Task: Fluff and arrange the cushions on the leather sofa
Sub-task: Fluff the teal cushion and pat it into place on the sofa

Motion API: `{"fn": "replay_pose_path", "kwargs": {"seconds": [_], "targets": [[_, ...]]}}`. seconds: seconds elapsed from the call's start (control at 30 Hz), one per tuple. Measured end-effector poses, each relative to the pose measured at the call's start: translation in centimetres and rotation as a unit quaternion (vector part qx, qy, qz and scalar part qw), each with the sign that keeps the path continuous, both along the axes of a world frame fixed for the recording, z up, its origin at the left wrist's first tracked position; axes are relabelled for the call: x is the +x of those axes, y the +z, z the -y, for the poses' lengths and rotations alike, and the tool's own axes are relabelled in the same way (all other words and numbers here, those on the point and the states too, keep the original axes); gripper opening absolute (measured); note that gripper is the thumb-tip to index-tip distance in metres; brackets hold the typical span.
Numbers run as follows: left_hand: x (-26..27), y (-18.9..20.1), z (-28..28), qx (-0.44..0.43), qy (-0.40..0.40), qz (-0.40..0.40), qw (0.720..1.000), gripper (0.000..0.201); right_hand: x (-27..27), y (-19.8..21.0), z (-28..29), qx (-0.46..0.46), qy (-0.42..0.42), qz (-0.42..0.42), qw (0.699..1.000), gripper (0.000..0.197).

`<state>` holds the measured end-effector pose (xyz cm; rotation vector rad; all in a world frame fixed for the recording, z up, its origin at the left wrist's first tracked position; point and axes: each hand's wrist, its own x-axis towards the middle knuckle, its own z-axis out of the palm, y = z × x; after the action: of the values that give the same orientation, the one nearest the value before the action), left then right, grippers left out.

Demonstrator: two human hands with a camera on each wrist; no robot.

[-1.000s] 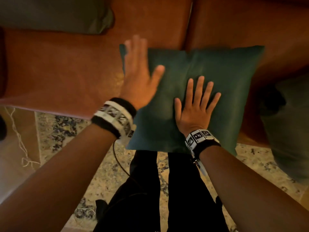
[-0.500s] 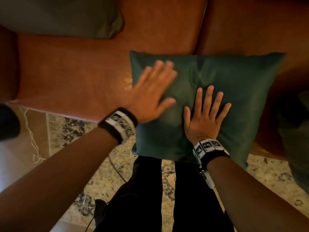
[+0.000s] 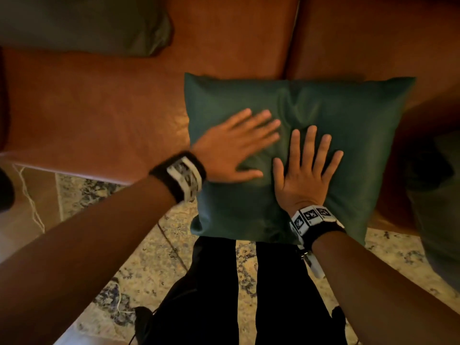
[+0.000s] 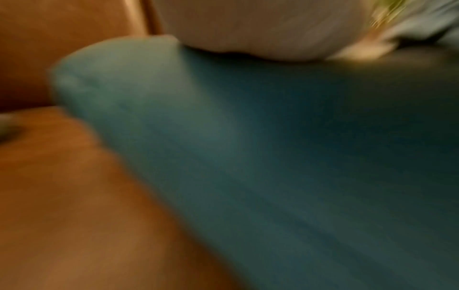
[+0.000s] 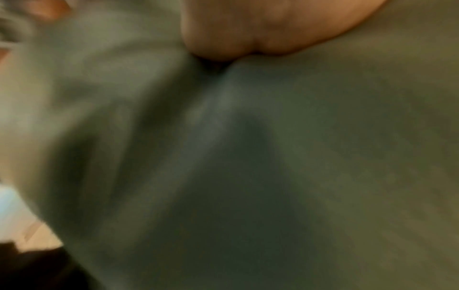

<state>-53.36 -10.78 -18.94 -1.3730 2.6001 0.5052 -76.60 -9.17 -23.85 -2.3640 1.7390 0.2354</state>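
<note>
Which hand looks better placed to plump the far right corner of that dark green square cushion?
Probably the right hand: it lies flat near the middle of the dark green square cushion, nearer that corner, while the left hand presses the cushion's left half.

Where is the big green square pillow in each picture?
Head view: the green square fabric cushion lies centre-right on the brown leather sofa, under both flat hands.
Left wrist view: it runs across the middle to the lower right.
Right wrist view: it fills nearly the whole picture.
Shared landmark: the sofa, orange-brown at left and in the top left corner.
</note>
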Motion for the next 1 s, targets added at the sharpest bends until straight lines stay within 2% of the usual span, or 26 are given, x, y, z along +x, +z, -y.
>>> {"fn": "replay_pose_path", "kwargs": {"seconds": [0.03, 0.1, 0.2, 0.23, 0.27, 0.33, 0.37, 0.4, 0.43, 0.47, 0.53, 0.57, 0.6, 0.63, 0.67, 0.73, 0.77, 0.8, 0.83, 0.9, 0.93, 1.0], "targets": [[1.4, -0.5, 0.9, 0.018, 0.027, 0.022, 0.999, 0.094, -0.1, -0.1, 0.3, -0.004, 0.006, 0.004, 1.000, 0.070], [5.5, -1.4, 1.7, 0.056, 0.148, 0.050, 0.986, 0.105, -0.1, -0.1, 1.0, -0.003, 0.010, 0.010, 1.000, 0.070], [9.9, -0.8, 0.5, 0.047, 0.299, 0.056, 0.951, 0.097, 0.0, 0.1, 0.8, 0.003, 0.007, 0.006, 1.000, 0.070], [9.3, -0.2, 0.1, 0.028, 0.312, 0.049, 0.948, 0.090, 0.1, 0.2, 0.8, 0.007, 0.008, 0.001, 1.000, 0.070], [8.0, 0.3, 0.1, 0.009, 0.293, 0.035, 0.956, 0.083, 0.1, 0.2, 0.7, 0.010, 0.008, -0.005, 1.000, 0.070], [4.3, 0.7, 0.1, -0.014, 0.162, -0.002, 0.987, 0.073, 0.0, 0.3, 0.5, 0.010, 0.006, -0.008, 1.000, 0.070], [2.8, 0.6, 0.1, -0.014, 0.090, -0.005, 0.996, 0.069, 0.0, 0.4, 0.5, 0.007, 0.006, -0.006, 1.000, 0.070], [2.2, 0.0, 0.3, -0.015, 0.058, 0.000, 0.998, 0.066, -0.2, 0.3, 0.7, 0.006, 0.007, -0.003, 1.000, 0.070], [2.5, -0.7, 0.7, -0.007, 0.084, 0.008, 0.996, 0.065, -0.4, 0.3, 1.1, 0.005, 0.009, 0.000, 1.000, 0.070], [3.5, -1.4, 0.7, 0.008, 0.160, 0.011, 0.987, 0.065, -0.5, 0.2, 1.3, 0.004, 0.010, 0.005, 1.000, 0.071], [6.2, -2.5, 0.1, 0.023, 0.342, 0.011, 0.939, 0.070, -0.5, 0.3, 1.8, 0.002, 0.008, 0.012, 1.000, 0.071], [7.0, -2.5, -0.6, 0.031, 0.405, 0.020, 0.914, 0.071, -0.5, 0.4, 1.8, 0.001, 0.004, 0.010, 1.000, 0.071], [7.0, -1.9, -1.5, 0.030, 0.434, 0.030, 0.900, 0.072, -0.4, 0.5, 1.6, 0.002, 0.003, 0.010, 1.000, 0.070], [6.0, -1.2, -2.4, 0.013, 0.428, 0.024, 0.903, 0.073, -0.3, 0.5, 1.3, 0.004, 0.004, 0.009, 1.000, 0.070], [4.2, -0.4, -3.2, -0.004, 0.387, -0.003, 0.922, 0.075, -0.2, 0.5, 1.1, 0.005, 0.006, 0.006, 1.000, 0.070], [0.4, 0.4, -5.3, -0.006, 0.248, -0.070, 0.966, 0.079, -0.1, 0.5, 1.2, 0.000, 0.005, 0.002, 1.000, 0.070], [-0.8, 0.1, -6.5, -0.001, 0.201, -0.067, 0.977, 0.081, -0.3, 0.6, 1.2, 0.000, 0.004, 0.005, 1.000, 0.070], [-0.8, -0.7, -7.6, 0.004, 0.202, -0.050, 0.978, 0.083, -0.6, 0.7, 1.5, 0.000, 0.006, 0.011, 1.000, 0.071], [0.0, -1.6, -8.8, 0.022, 0.250, -0.034, 0.967, 0.086, -0.9, 0.7, 1.7, 0.001, 0.012, 0.017, 1.000, 0.071], [3.2, -2.7, -11.1, 0.073, 0.373, -0.018, 0.925, 0.091, -1.3, 0.9, 2.1, 0.008, 0.019, 0.022, 1.000, 0.072], [4.5, -2.6, -12.2, 0.086, 0.409, -0.006, 0.908, 0.092, -1.4, 1.1, 2.2, 0.013, 0.019, 0.022, 0.999, 0.072], [5.7, -1.6, -13.4, 0.078, 0.430, 0.010, 0.899, 0.089, -1.1, 1.7, 2.0, 0.030, 0.018, 0.018, 0.999, 0.072]]}}
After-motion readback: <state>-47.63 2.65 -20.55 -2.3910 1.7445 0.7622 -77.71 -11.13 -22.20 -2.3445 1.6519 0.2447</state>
